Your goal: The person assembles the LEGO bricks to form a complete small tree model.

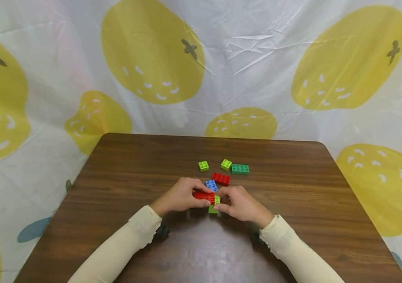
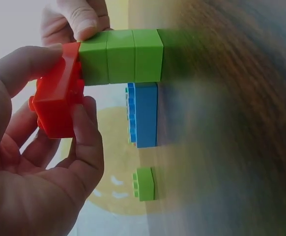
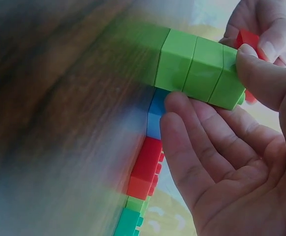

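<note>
My left hand (image 1: pixel 184 194) grips a red toy building brick (image 2: pixel 59 93) between thumb and fingers. The brick is at the top of an upright stack of three lime-green bricks (image 2: pixel 121 56), overlapping its left part in the head view. Studs on the stack's right side show beside the red brick. My right hand (image 1: pixel 241 202) pinches the upper part of the stack, its thumb on the top green brick and other fingers along the far side. The stack stands on the table. Just behind it lies a blue brick (image 1: pixel 211 185).
On the brown wooden table (image 1: pixel 133 165), a second red brick (image 1: pixel 221 179) sits beyond the blue one. Farther back are a small lime brick (image 1: pixel 203 166), another lime brick (image 1: pixel 226 164) and a dark green brick (image 1: pixel 240 169). A lemon-print cloth (image 1: pixel 222 78) hangs behind.
</note>
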A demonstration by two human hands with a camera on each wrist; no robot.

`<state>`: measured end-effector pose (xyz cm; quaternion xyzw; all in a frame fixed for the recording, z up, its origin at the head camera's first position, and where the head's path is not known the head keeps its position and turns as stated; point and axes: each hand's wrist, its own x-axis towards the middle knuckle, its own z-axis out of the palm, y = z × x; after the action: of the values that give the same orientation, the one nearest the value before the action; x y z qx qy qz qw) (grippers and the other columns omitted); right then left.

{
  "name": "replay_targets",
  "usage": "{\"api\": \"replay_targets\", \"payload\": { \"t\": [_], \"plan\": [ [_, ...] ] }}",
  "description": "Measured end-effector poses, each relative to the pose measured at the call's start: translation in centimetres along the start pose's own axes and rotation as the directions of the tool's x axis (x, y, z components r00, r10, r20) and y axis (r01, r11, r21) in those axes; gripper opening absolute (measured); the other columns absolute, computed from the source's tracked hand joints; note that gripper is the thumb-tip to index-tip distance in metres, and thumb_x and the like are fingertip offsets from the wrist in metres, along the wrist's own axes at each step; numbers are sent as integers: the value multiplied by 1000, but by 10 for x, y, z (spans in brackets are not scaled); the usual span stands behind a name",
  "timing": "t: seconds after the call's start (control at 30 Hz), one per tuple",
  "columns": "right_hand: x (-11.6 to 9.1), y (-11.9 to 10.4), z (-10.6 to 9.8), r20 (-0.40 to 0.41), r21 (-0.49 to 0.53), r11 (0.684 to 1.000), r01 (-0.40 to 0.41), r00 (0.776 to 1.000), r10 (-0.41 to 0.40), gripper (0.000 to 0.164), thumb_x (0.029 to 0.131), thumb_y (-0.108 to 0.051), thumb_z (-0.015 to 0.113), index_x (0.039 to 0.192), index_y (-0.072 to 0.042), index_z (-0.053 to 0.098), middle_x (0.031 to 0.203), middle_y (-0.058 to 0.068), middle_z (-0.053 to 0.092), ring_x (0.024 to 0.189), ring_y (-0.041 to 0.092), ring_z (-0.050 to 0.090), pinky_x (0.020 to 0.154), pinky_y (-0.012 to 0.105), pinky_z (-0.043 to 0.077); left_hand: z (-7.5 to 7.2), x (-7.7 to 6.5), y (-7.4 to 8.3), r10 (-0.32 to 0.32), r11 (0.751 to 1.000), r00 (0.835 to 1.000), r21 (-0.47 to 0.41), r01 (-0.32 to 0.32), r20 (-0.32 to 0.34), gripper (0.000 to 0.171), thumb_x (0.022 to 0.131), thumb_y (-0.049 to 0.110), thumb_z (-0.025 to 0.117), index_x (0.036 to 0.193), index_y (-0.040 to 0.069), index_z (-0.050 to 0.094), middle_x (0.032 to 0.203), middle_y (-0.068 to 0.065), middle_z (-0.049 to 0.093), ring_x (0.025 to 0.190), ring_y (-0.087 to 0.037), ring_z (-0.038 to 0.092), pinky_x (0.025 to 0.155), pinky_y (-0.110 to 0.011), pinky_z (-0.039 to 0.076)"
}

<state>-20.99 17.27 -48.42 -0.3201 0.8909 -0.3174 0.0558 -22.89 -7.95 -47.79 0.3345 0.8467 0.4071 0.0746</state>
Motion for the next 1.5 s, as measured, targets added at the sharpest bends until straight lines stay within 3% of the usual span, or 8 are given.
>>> {"api": "replay_targets", "payload": {
  "t": [0.4, 0.63, 0.83, 1.0, 1.33, 1.5],
  "plan": [
    [3, 2, -5, 5, -41, 998, 50, 999, -50, 21, 90, -29, 86, 103, -17, 75, 82, -11, 70, 68, 3, 61, 63, 24, 54, -1, 0, 1, 13, 999, 1000, 31, -13, 6, 35, 88, 30, 88, 121, 21, 82, 103, 7, 76, 81, -9, 58, 69, -23, 48],
    [4, 8, -15, -11, 31, 997, 68, 998, -68, 29, 91, -23, 84, 116, -13, 76, 100, -5, 78, 87, 8, 73, 80, 28, 62, -2, 1, 3, -4, 999, 1000, 35, 4, 8, 36, 87, 28, 88, 122, 20, 82, 108, 4, 77, 86, -10, 61, 73, -24, 50],
    [6, 13, -25, -52, 88, 996, 26, 998, -22, 31, 92, -19, 83, 119, -5, 75, 105, 5, 79, 93, 13, 74, 82, 34, 63, -2, 1, 5, -35, 999, 999, 39, 34, 18, 35, 88, 28, 88, 122, 22, 81, 113, 4, 77, 93, -10, 63, 79, -26, 52],
    [11, 22, -27, -105, 92, 995, -21, 994, 31, 29, 92, -17, 83, 117, -4, 75, 106, 4, 79, 95, 14, 74, 84, 34, 63, -1, 0, 7, -62, 998, 998, 26, 62, 26, 35, 89, 29, 86, 123, 22, 81, 117, 4, 77, 95, -10, 63, 82, -27, 53],
    [30, 45, -23, -231, 78, 991, -112, 965, 127, 35, 92, -26, 84, 120, -7, 76, 107, 5, 79, 101, 22, 74, 92, 46, 60, -2, 1, 5, -75, 997, 996, 21, 75, 40, 35, 90, 31, 85, 123, 24, 81, 117, 4, 77, 96, -11, 63, 82, -28, 53],
    [38, 50, -25, -206, 84, 972, -217, 951, 230, 46, 90, -32, 85, 127, -8, 73, 121, 10, 78, 116, 30, 70, 101, 52, 54, -3, 1, 6, -88, 996, 995, 19, 87, 54, 35, 90, 33, 85, 124, 25, 80, 117, 4, 76, 96, -12, 62, 82, -28, 53]
  ]
}}
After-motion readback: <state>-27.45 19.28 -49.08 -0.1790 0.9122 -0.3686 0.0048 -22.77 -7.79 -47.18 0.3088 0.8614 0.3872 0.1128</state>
